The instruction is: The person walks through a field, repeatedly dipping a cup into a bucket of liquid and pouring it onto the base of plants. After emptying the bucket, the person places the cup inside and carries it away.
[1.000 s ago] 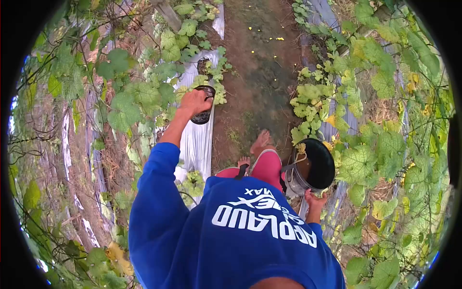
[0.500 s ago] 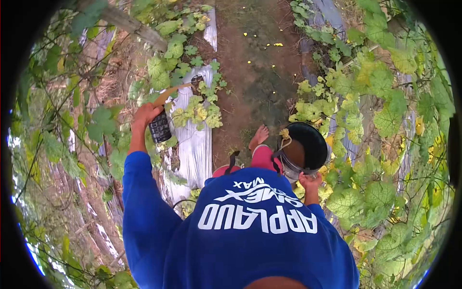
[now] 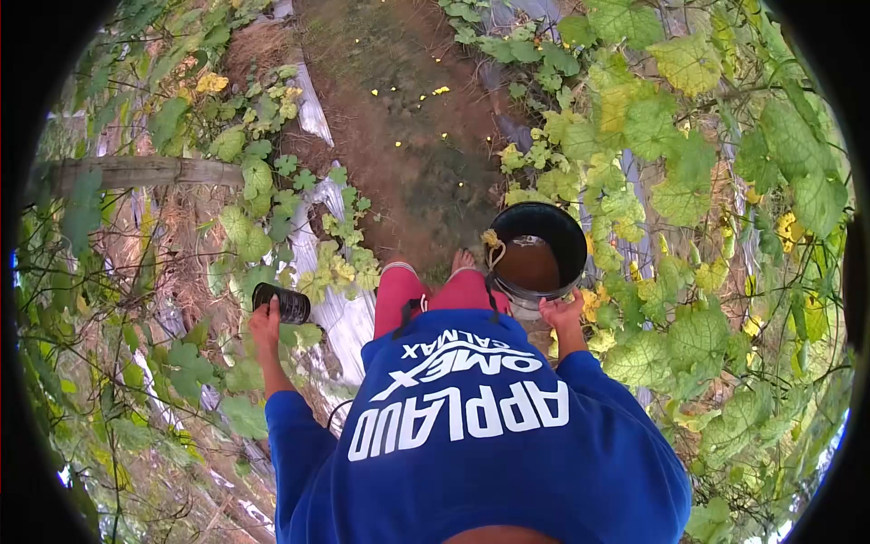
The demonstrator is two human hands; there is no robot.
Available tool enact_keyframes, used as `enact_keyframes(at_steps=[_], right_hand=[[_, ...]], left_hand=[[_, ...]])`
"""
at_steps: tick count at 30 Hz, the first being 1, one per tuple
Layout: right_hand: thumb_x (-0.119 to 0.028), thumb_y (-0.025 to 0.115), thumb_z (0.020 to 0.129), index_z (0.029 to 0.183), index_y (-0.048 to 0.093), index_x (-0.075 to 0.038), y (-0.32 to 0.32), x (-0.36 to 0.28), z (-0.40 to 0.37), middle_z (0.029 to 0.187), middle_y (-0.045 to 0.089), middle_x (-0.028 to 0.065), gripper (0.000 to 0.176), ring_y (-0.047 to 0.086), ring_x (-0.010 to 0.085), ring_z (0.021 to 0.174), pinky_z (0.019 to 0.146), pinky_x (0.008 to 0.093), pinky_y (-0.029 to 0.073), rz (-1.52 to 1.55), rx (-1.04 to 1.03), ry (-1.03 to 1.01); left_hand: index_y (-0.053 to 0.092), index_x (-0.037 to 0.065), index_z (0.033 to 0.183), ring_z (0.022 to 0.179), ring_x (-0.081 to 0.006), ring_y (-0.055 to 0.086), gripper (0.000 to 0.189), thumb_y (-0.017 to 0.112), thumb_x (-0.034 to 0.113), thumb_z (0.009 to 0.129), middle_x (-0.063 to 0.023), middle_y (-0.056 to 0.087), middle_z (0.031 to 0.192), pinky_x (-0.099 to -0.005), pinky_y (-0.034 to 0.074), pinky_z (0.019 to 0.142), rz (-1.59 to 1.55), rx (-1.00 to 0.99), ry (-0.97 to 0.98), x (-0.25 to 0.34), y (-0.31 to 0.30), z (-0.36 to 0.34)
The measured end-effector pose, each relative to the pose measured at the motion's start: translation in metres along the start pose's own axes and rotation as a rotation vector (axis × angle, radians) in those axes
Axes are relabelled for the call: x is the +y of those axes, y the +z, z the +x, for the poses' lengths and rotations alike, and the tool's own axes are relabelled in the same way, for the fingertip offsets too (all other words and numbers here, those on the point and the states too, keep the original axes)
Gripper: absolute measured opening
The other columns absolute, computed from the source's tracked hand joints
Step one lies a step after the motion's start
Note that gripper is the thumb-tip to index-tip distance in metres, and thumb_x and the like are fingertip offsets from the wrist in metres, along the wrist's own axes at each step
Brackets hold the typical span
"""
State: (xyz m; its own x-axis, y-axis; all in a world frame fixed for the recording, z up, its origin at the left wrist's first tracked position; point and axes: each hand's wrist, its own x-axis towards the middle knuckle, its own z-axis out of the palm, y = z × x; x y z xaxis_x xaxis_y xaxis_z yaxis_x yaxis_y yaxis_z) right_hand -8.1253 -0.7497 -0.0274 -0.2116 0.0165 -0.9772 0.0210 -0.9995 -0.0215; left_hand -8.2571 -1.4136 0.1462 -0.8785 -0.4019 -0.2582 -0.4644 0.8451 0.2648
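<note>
My left hand grips a small black cup, held on its side out to my left over vine leaves and silver plastic mulch. My right hand holds the rim of a black bucket by my right hip; brown liquid shows inside it. A rope handle hangs at the bucket's left rim. I wear a blue sweatshirt and red trousers, and one bare foot shows on the dirt path.
A brown dirt path runs ahead between two rows of leafy vines. A wooden pole lies across the left row. Dense vines press close on the right, with yellow petals scattered on the path.
My left arm has drawn back from the far plants toward my side, and the cup has tipped onto its side. The bucket has come up higher and I have moved forward along the path.
</note>
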Motion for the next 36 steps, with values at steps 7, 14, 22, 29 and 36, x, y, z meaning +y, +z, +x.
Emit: enact_keyframes(at_steps=[7,14,22,29,36], right_hand=[[-0.057,0.058,0.076,0.129,0.035,-0.003,0.015,-0.004,0.001,0.130,0.043,0.0123,0.080,0.047,0.0279,0.106,0.084,0.0419,0.045,0.044,0.021,-0.012],[-0.061,0.054,0.078,0.123,0.040,-0.001,0.032,0.024,-0.006,0.124,0.048,0.0147,0.076,0.048,0.0291,0.103,0.083,0.0417,0.046,0.143,0.180,-0.146],[-0.058,0.048,0.081,0.139,0.033,-0.008,0.064,0.068,-0.043,0.136,0.040,0.0109,0.078,0.045,0.0285,0.112,0.083,0.0423,0.045,0.409,0.270,-0.195],[-0.063,0.046,0.082,0.134,0.028,0.002,0.085,0.132,-0.037,0.120,0.040,0.0160,0.085,0.046,0.0280,0.097,0.080,0.0403,0.047,0.515,0.271,-0.280],[-0.059,0.052,0.081,0.146,0.010,0.002,0.101,0.192,-0.009,0.121,0.039,0.0188,0.099,0.047,0.0293,0.095,0.084,0.0417,0.046,0.787,0.209,-0.182]], left_hand=[[0.058,-0.001,0.070,0.064,-0.0362,0.055,0.055,0.056,0.050,0.091,-0.0202,0.057,0.067,-0.0459,0.042,0.065,-0.030,-0.131,0.121,0.027,0.026,0.071],[0.060,-0.003,0.073,0.063,-0.0274,0.053,0.054,0.056,0.048,0.092,-0.0178,0.055,0.065,-0.0413,0.042,0.063,-0.035,-0.322,0.232,0.076,0.048,0.179],[0.058,-0.001,0.070,0.066,-0.0454,0.055,0.047,0.057,0.041,0.092,-0.0248,0.056,0.066,-0.0491,0.042,0.061,-0.043,-0.414,0.489,0.153,0.045,0.322],[0.061,0.000,0.071,0.074,-0.0455,0.061,0.042,0.059,0.038,0.088,-0.0252,0.061,0.070,-0.0506,0.048,0.065,0.264,-0.471,0.901,0.251,0.036,0.420],[0.065,0.005,0.073,0.074,-0.0393,0.066,0.037,0.062,0.040,0.085,-0.0189,0.066,0.071,-0.0494,0.052,0.067,0.478,-0.553,1.398,0.391,0.058,0.427]])
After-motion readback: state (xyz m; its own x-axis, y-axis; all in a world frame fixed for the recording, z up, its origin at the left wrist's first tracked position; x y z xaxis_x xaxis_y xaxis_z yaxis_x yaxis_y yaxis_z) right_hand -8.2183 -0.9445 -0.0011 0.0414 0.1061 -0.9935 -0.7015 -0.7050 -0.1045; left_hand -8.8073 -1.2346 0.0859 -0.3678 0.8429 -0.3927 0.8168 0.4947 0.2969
